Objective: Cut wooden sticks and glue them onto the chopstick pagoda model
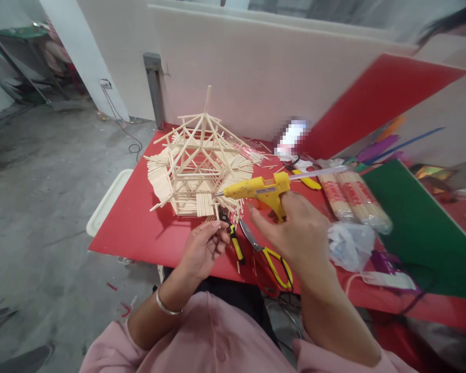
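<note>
My right hand (295,223) is wrapped round the handle of a yellow hot glue gun (252,189), a clear glue stick (318,172) poking out of its back. Its nozzle points left, close to a short wooden stick (217,210) that my left hand (205,243) pinches upright between thumb and finger. Just behind stands a pavilion-like model (202,171) built of pale wooden sticks, with a pointed roof frame and a small panel of sticks at its front. Pliers with yellow and black handles (236,246) lie beside my left hand. Yellow-handled scissors (272,264) rest below the glue gun.
The red tabletop (140,238) carries wrapped bundles of sticks (357,199), a plastic bag (351,246), a white power strip (388,280) and a green board (423,223) on the right. A blurred lit phone (291,139) leans at the back, near a pale partition (256,77).
</note>
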Tool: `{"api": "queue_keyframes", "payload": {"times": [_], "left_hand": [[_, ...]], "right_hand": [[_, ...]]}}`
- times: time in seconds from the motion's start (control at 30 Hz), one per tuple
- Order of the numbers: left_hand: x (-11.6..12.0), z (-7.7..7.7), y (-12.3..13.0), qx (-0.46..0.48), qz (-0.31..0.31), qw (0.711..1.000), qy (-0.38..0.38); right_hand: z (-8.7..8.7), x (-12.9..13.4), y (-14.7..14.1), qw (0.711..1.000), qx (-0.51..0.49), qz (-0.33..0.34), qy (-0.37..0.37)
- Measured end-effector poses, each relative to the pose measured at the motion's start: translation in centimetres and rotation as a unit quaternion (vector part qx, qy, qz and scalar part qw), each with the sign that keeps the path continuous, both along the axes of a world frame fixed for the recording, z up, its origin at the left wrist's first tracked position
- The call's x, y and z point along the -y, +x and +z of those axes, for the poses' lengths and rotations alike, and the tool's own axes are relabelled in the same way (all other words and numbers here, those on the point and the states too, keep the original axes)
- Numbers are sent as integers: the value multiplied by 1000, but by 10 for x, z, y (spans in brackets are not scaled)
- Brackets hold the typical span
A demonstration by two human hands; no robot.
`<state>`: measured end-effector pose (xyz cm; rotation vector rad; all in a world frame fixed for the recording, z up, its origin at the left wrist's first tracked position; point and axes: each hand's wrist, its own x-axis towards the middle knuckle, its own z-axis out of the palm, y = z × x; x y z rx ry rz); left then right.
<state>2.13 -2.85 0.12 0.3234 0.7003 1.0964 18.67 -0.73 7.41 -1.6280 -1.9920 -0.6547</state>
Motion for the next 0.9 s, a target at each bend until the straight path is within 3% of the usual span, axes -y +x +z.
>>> {"api": "queue_keyframes", "payload": {"times": [0.2, 0.47, 0.9], "left_hand": [[-4, 1, 3, -29, 18, 999, 1], [-7, -4, 5, -51, 40, 998, 4], [-3, -5, 6, -61, 23, 998, -7]], "right_hand": [[2, -2, 0, 997, 71, -29, 19], [0, -10, -7, 991, 82, 37, 96], [-4, -15, -11, 989, 71, 66, 113]]}}
